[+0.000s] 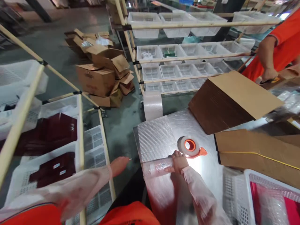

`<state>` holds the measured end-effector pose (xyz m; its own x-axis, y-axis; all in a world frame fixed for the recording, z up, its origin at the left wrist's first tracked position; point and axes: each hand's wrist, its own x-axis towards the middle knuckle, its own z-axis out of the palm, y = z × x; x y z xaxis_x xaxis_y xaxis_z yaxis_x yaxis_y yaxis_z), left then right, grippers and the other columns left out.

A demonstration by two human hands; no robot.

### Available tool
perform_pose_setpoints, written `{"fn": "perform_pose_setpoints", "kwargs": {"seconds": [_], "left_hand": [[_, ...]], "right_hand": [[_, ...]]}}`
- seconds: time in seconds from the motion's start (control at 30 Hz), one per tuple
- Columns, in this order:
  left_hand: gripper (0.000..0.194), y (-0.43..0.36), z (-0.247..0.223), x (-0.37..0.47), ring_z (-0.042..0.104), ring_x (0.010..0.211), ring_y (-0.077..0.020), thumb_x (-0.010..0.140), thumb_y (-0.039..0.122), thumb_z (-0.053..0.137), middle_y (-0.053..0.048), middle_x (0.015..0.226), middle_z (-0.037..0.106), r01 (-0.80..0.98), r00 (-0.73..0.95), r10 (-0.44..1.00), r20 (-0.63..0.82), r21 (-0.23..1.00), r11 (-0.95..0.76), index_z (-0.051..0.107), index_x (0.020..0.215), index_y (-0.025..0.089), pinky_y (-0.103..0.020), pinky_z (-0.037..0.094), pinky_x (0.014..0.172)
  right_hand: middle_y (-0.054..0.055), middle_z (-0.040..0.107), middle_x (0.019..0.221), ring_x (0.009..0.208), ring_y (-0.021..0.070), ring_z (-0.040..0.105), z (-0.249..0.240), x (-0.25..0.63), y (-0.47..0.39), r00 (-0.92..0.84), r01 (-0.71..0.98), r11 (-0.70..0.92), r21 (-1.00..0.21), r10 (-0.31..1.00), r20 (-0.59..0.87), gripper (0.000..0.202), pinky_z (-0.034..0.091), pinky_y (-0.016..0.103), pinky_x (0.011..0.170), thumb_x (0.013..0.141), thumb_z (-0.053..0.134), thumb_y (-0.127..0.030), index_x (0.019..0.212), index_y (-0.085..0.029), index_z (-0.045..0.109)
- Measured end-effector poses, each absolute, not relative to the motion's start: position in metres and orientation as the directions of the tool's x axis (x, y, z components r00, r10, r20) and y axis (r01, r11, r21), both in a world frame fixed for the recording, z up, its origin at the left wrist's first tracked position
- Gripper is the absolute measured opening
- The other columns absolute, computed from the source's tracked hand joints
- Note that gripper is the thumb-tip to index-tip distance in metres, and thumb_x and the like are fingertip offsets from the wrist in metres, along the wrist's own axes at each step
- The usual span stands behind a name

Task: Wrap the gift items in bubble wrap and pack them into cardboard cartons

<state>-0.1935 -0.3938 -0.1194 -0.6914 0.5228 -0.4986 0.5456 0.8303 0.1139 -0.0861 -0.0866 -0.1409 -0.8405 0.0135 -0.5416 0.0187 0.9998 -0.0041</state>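
On the silver table [211, 175], we see at the left edge whitish bubble wrap [156, 137] with small dotted pattern. Toward the right edge, the tape roll [197, 146] is pale, its core [193, 145] orange. At the far right corner, the cardboard stack [234, 103] is brown.

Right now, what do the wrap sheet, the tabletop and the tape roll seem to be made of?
Wrap sheet: looks like clear, shiny plastic; rows of small raised bubbles show.
Tabletop: probably bare metal, silvery, with faint swirling marks and strong glare.
Tape roll: likely translucent plastic tape, pale and smooth, around an orange centre that could be hard plastic.
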Motion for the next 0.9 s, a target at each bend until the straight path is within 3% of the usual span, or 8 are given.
{"fn": "perform_pose_setpoints", "kwargs": {"seconds": [0.13, 0.2, 0.3, 0.4, 0.57, 0.67, 0.8, 0.9], "left_hand": [[0.043, -0.349, -0.135, -0.224, 0.058, 0.113, -0.0203, 0.102, 0.014, 0.029, -0.012, 0.122, 0.063, 0.593, -0.724, 0.601, -0.339, 0.141, 0.793, 0.051, 0.138, 0.017, -0.031, 0.044, 0.099], [0.044, -0.303, -0.146, -0.245, 0.054, 0.12, -0.0219, 0.102, 0.015, 0.029, -0.013, 0.128, 0.06, 0.611, -0.733, 0.63, -0.257, 0.158, 0.776, 0.046, 0.143, 0.016, -0.032, 0.043, 0.101], [0.041, -0.261, -0.154, -0.262, 0.053, 0.121, -0.0266, 0.1, 0.013, 0.032, -0.016, 0.124, 0.062, 0.625, -0.732, 0.651, -0.202, 0.183, 0.759, 0.053, 0.135, 0.013, -0.04, 0.041, 0.104], [0.04, -0.261, -0.158, -0.254, 0.051, 0.125, -0.0302, 0.099, 0.013, 0.034, -0.019, 0.127, 0.06, 0.642, -0.716, 0.677, -0.172, 0.219, 0.735, 0.056, 0.133, 0.012, -0.048, 0.036, 0.108], [0.024, -0.264, -0.163, -0.209, 0.064, 0.106, -0.0252, 0.097, 0.022, 0.049, -0.013, 0.105, 0.07, 0.702, -0.562, 0.776, -0.286, 0.332, 0.63, 0.072, 0.102, 0.015, -0.036, 0.048, 0.095], [0.021, -0.25, -0.165, -0.193, 0.065, 0.104, -0.0292, 0.087, 0.015, 0.06, -0.018, 0.107, 0.07, 0.665, -0.565, 0.745, -0.354, 0.339, 0.665, 0.07, 0.105, 0.009, -0.039, 0.051, 0.09], [0.023, -0.239, -0.156, -0.19, 0.059, 0.119, -0.0353, 0.085, 0.009, 0.055, -0.023, 0.116, 0.066, 0.604, -0.599, 0.693, -0.402, 0.341, 0.72, 0.069, 0.104, 0.007, -0.044, 0.049, 0.095], [0.027, -0.241, -0.141, -0.186, 0.064, 0.112, -0.031, 0.085, 0.013, 0.056, -0.018, 0.115, 0.068, 0.597, -0.555, 0.714, -0.427, 0.393, 0.699, 0.067, 0.111, 0.011, -0.039, 0.051, 0.091]], "right_hand": [[0.025, 0.045, 0.15, 0.137, 0.0414, 0.044, -0.142, -0.09, -0.087, -0.842, 0.02, 0.999, 0.031, 0.034, -0.539, 0.062, 0.045, 0.058, 0.1, 0.083, 0.066, -0.053, 0.131, -0.015, 0.063], [0.024, 0.047, 0.148, 0.134, 0.0419, 0.046, -0.138, -0.093, -0.091, -0.846, 0.031, 0.998, 0.057, 0.056, -0.53, 0.051, 0.046, 0.061, 0.097, 0.085, 0.065, -0.043, 0.129, -0.016, 0.064], [0.018, 0.05, 0.147, 0.132, 0.0364, 0.048, -0.127, -0.103, -0.1, -0.859, 0.004, 0.998, 0.058, 0.033, -0.511, 0.04, 0.044, 0.061, 0.101, 0.092, 0.055, -0.028, 0.13, -0.021, 0.062], [0.013, 0.062, 0.133, 0.126, 0.0295, 0.054, -0.116, -0.12, -0.106, -0.84, -0.073, 0.997, 0.005, -0.059, -0.54, 0.03, 0.043, 0.055, 0.103, 0.093, 0.05, -0.02, 0.115, -0.024, 0.07], [0.008, 0.072, 0.107, 0.112, 0.0276, 0.062, -0.102, -0.137, -0.104, -0.788, -0.107, 0.992, -0.072, -0.128, -0.603, 0.013, 0.046, 0.045, 0.094, 0.085, 0.066, -0.027, 0.094, -0.023, 0.075], [0.006, 0.073, 0.105, 0.105, 0.0249, 0.063, -0.095, -0.127, -0.102, -0.782, -0.099, 0.99, -0.103, -0.141, -0.607, 0.014, 0.046, 0.038, 0.088, 0.083, 0.07, -0.035, 0.09, -0.023, 0.075], [0.007, 0.071, 0.116, 0.114, 0.0268, 0.059, -0.09, -0.098, -0.105, -0.806, -0.07, 0.989, -0.127, -0.131, -0.577, 0.028, 0.043, 0.039, 0.095, 0.078, 0.078, -0.039, 0.1, -0.023, 0.074], [0.008, 0.069, 0.121, 0.119, 0.0286, 0.057, -0.09, -0.08, -0.109, -0.833, -0.044, 0.991, -0.128, -0.107, -0.543, 0.034, 0.038, 0.045, 0.104, 0.08, 0.075, -0.03, 0.113, -0.023, 0.07]]}}
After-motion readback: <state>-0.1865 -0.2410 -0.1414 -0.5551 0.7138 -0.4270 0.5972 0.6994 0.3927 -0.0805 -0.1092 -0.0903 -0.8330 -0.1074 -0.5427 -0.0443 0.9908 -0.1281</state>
